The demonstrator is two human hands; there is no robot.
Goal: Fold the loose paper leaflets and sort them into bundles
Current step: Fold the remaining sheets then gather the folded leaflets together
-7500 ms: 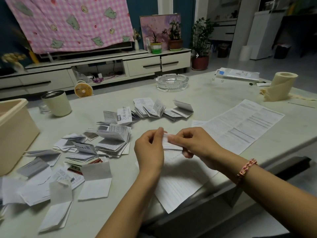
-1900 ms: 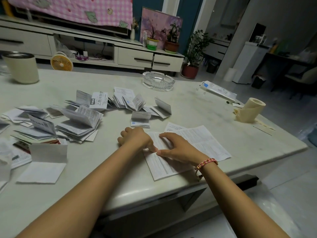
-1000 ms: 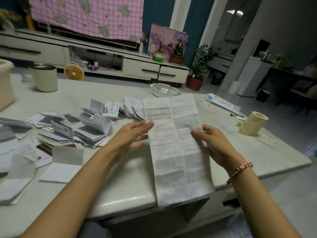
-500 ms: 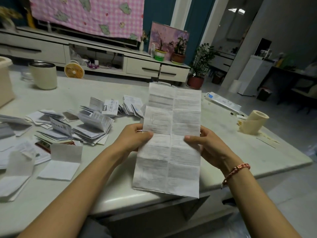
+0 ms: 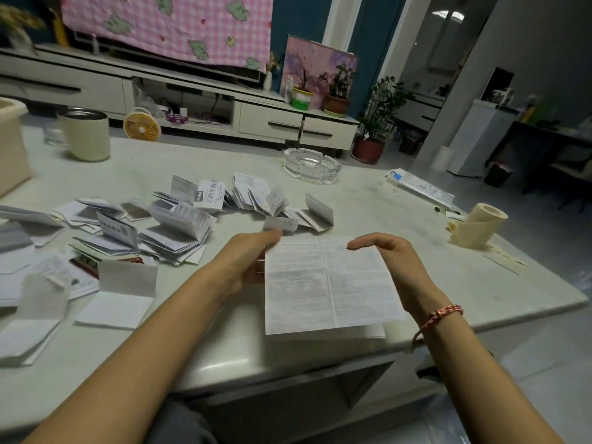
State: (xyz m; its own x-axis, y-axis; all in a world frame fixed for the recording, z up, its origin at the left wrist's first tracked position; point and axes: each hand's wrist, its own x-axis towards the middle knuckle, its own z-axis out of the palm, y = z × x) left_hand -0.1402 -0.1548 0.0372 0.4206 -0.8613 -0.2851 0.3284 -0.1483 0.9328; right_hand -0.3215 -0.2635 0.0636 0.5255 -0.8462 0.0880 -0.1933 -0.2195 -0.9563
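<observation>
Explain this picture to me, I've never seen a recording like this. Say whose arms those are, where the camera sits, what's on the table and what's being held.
There is no machine here. The two bare arms belong to a person, and the one camera sits on that person's head, looking forward and down. That is why the left hand and the right hand reach in from below. Between them is a printed leaflet, folded double; motion blur hides how the fingers grip it. On the table lie many small folded leaflets, with a mug, a glass ashtray and a paper roll farther off.
</observation>
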